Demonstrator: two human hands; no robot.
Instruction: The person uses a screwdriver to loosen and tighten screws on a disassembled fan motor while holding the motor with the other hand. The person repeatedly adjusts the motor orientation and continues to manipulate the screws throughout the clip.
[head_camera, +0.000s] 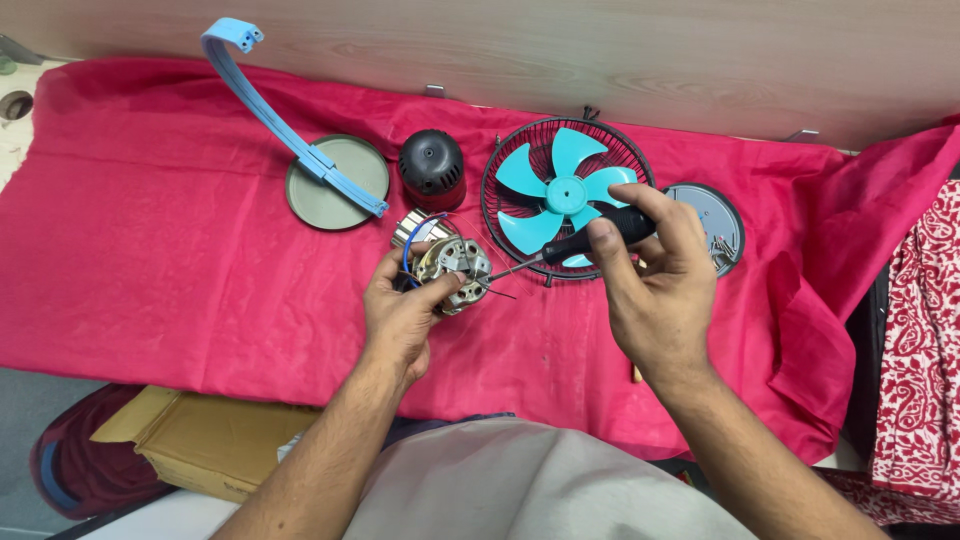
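Red cloth (180, 260), soft and creased, draped over the desk, bearing all the parts. Round black wire fan guard (568, 196) with a smooth turquoise plastic blade (560, 192) of five lobes, the landmark here. Left of the guard: a flat grey disc base (345, 200) with a curved light-blue plastic arm (262, 100), then a black ribbed dome-shaped motor cover (432, 168). Right of the guard: a grey round plate (722, 220). Below and left of the guard, the left hand (400, 310) has its grip clenched around a metallic motor (452, 268) with copper windings and loose wires. The right hand (650, 275), before the guard's lower right, grasps a black-handled screwdriver (570, 248), its thin steel tip meeting the motor.
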